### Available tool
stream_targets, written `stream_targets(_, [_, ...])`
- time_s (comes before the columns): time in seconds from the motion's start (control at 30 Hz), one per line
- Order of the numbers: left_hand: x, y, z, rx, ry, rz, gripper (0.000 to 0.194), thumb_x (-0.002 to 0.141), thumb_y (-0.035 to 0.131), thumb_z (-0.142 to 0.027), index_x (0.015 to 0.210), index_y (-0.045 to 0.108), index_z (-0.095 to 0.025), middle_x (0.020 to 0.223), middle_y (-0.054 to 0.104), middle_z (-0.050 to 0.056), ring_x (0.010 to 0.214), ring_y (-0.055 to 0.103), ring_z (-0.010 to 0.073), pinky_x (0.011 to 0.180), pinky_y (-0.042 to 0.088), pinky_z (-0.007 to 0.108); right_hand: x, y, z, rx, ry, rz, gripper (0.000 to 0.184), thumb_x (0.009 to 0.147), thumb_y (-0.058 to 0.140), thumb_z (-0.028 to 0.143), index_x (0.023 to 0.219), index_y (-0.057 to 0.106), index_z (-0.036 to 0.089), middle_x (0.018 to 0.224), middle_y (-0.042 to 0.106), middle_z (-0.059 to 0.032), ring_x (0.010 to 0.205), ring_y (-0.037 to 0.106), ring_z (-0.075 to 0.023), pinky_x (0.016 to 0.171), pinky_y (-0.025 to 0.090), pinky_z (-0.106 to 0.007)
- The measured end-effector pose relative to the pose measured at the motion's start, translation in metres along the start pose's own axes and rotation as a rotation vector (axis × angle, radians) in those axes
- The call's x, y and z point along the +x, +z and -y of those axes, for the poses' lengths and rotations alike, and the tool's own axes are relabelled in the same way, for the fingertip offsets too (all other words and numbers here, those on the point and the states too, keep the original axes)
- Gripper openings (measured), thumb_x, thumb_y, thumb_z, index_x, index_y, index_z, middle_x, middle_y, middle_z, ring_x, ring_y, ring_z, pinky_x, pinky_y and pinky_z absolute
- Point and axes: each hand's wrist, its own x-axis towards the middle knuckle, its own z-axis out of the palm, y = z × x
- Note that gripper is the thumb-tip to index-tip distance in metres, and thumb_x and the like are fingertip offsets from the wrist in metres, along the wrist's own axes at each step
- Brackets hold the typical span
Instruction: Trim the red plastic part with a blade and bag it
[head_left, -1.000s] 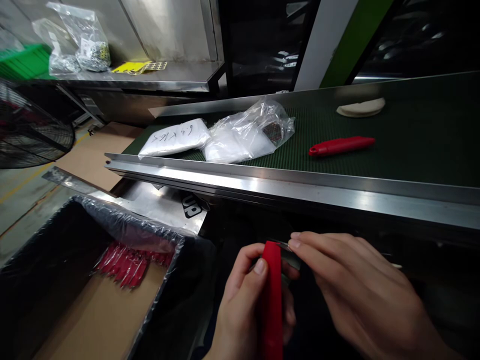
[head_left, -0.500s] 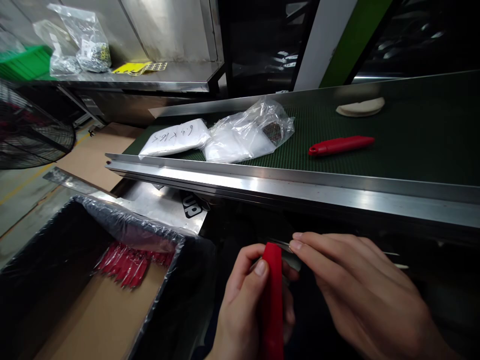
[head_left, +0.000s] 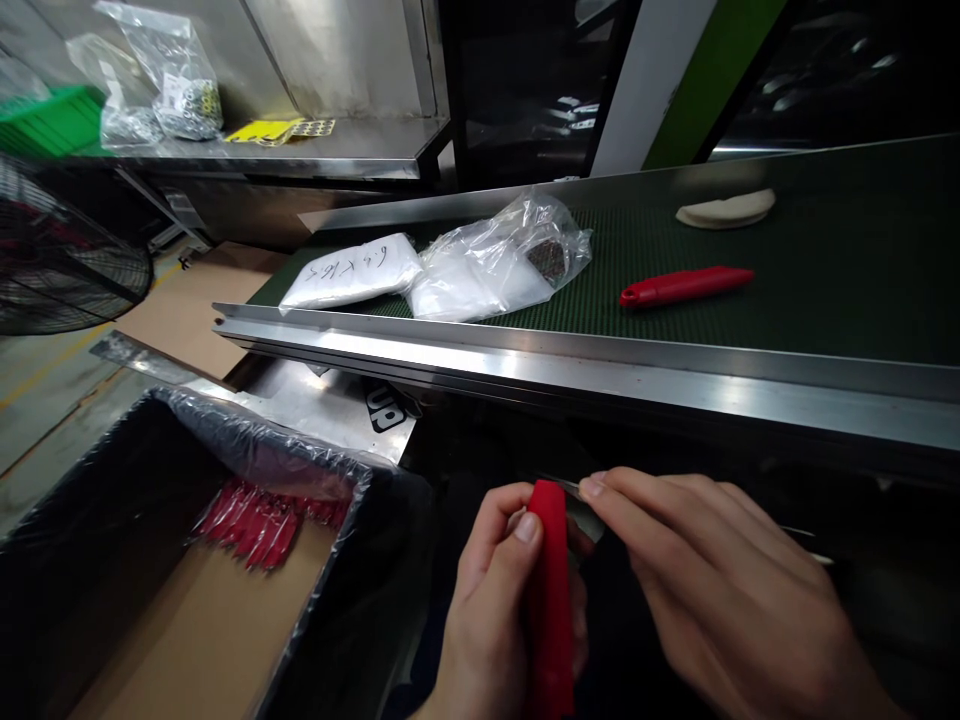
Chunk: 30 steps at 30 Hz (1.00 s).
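Note:
My left hand [head_left: 495, 590] is closed around a red plastic handle [head_left: 550, 590], holding it upright with the thumb flat on its side. At the handle's top end, my right hand [head_left: 720, 580] pinches a thin metal piece [head_left: 564, 486] between thumb and fingertips. That piece points left to the handle's top edge; its full shape is hidden. A similar red handle [head_left: 686, 287], with a hole at one end, lies on the green conveyor belt [head_left: 840, 290] beyond my hands.
On the belt lie a white packet [head_left: 352, 272], a clear plastic bag [head_left: 487, 275] and a pale curved pad [head_left: 726, 210]. A metal rail [head_left: 600, 365] edges the belt. At lower left stands a lined box [head_left: 187, 640] with red bagged items [head_left: 251, 525]. A fan [head_left: 67, 250] is far left.
Both hands stay nearly in place, the handle still in the left and the metal piece at its top. The view has shifted very slightly.

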Motion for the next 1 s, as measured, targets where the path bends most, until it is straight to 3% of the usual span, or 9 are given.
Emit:
stream_targets(0.1, [0.002,0.000,0.000,-0.052,-0.036,-0.019,0.026,0.091,0.051,-0.046,0.104,0.049,-0.023,0.056,0.051,-0.005,0.039,0.040,0.0064,0.035,0.037,0.013,-0.001,0.001,0.004,0.007,-0.004,0.018,0.045,0.084,0.049,-0.004,0.125,0.059,0.010,0.117,0.063,-0.0142,0.101,0.059,-0.0228,0.081,0.045,-0.037])
stream_targets(0.17, [0.002,0.000,-0.002,-0.071,-0.054,-0.049,0.025,0.091,0.052,-0.045,0.105,0.048,-0.024,0.052,0.046,-0.006,0.039,0.038,0.0063,0.036,0.037,0.014,-0.002,0.003,0.006,0.014,-0.009,0.028,0.047,0.083,0.047,-0.005,0.125,0.059,0.010,0.118,0.062,-0.0144,0.101,0.058,-0.0228,0.081,0.045,-0.037])
stream_targets(0.27, [0.002,0.001,-0.006,-0.062,-0.048,-0.067,0.025,0.091,0.053,-0.044,0.104,0.049,-0.024,0.057,0.048,-0.006,0.041,0.039,0.0065,0.036,0.037,0.015,-0.005,0.004,0.008,0.033,-0.023,0.031,0.049,0.082,0.047,-0.006,0.126,0.058,0.009,0.119,0.061,-0.0151,0.101,0.057,-0.0235,0.081,0.045,-0.038])
stream_targets(0.47, [0.003,0.006,-0.014,-0.008,-0.020,-0.050,0.022,0.093,0.049,-0.043,0.104,0.052,-0.024,0.086,0.058,-0.001,0.050,0.044,0.0057,0.039,0.038,0.015,-0.011,0.001,0.011,0.025,-0.036,0.110,0.051,0.084,0.048,-0.002,0.132,0.055,0.012,0.125,0.059,-0.0123,0.107,0.055,-0.0235,0.085,0.044,-0.038])
stream_targets(1.0, [0.017,0.009,-0.030,0.054,0.100,-0.049,0.017,0.094,0.047,-0.036,0.103,0.052,-0.022,0.085,0.059,0.002,0.058,0.046,0.0074,0.045,0.038,0.015,-0.024,0.010,0.028,-0.001,-0.038,0.040,0.035,0.092,0.050,0.004,0.122,0.064,0.015,0.120,0.064,-0.0084,0.102,0.056,-0.0227,0.084,0.043,-0.038])
